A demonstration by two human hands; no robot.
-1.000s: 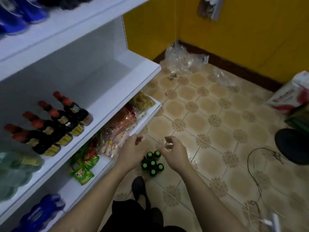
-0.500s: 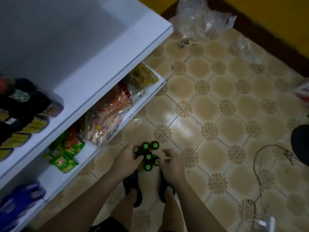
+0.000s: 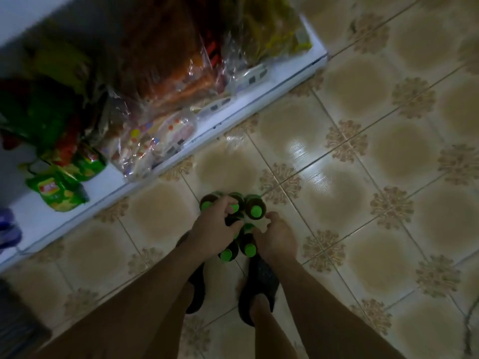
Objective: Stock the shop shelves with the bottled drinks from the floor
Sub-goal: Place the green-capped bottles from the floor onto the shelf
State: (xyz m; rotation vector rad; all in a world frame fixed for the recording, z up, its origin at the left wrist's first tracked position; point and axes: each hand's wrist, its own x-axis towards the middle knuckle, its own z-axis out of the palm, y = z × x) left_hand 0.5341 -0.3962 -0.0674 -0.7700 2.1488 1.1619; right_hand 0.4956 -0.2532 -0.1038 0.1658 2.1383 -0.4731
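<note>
On the floor, under the grip: a tight cluster of dark bottles (image 3: 255, 209) with bright green caps (image 3: 226, 255) stands upright on the tiled floor (image 3: 363, 156), each bottle touching its neighbours.
Left hand (image 3: 215, 229): lies on top of the cluster from its left side. The fingers curl down between the caps of the far and middle bottles and close on their necks.
Right hand (image 3: 276, 238): sits at the cluster's right edge with fingers curled against the nearest bottles. Whether this grip has closed on one cannot be told.
Caps clear of the grip: one at the far left corner, one at the far right and two at the near end. The others are partly covered by fingers.
Behind the grip, toward the person: dark slippers (image 3: 259, 288) on both feet, just behind the near bottles.
Beyond and left of the grip: the white bottom shelf (image 3: 261, 99), its front edge running on a diagonal, apart from the bottles.
On the shelf, left of the grip: green bags (image 3: 57, 190) of snacks.
On the shelf, straight beyond the grip: clear-wrapped packs (image 3: 168, 73) with orange and many-coloured contents, reaching to the front edge.
On the shelf's far end: yellow packets (image 3: 272, 27).
Right of the grip: patterned tiles with a bright patch of reflected light.
Far left of the grip: a blue shape, too blurred to name.
</note>
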